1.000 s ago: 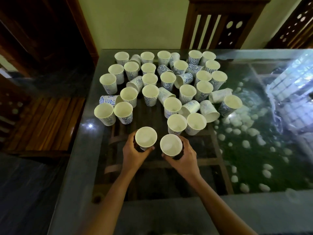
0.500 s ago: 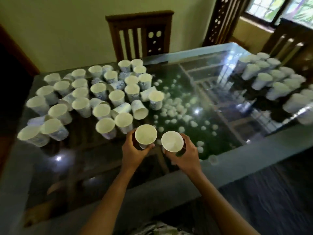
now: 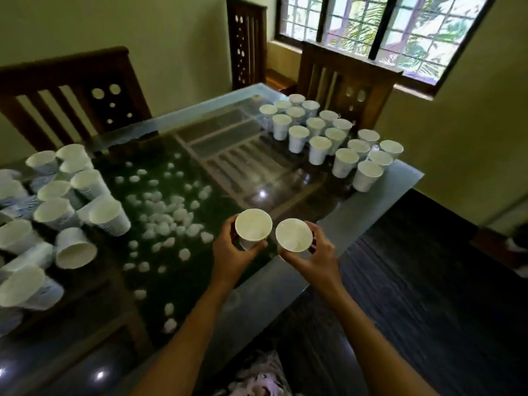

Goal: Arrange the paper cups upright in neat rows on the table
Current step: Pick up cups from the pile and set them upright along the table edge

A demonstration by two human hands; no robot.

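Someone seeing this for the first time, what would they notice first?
Probably the two hands in the foreground: the left hand grips one paper cup, the right hand a second cup, side by side over the near edge of the glass table. Then the contrast: a tidy block of upright cups at the far right corner, a jumbled heap, several tipped over, on the left.

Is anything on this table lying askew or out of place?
Yes. In the crowded group on the left, several cups lie on their sides, such as a tipped cup near the front. The far right group stands upright in rows.
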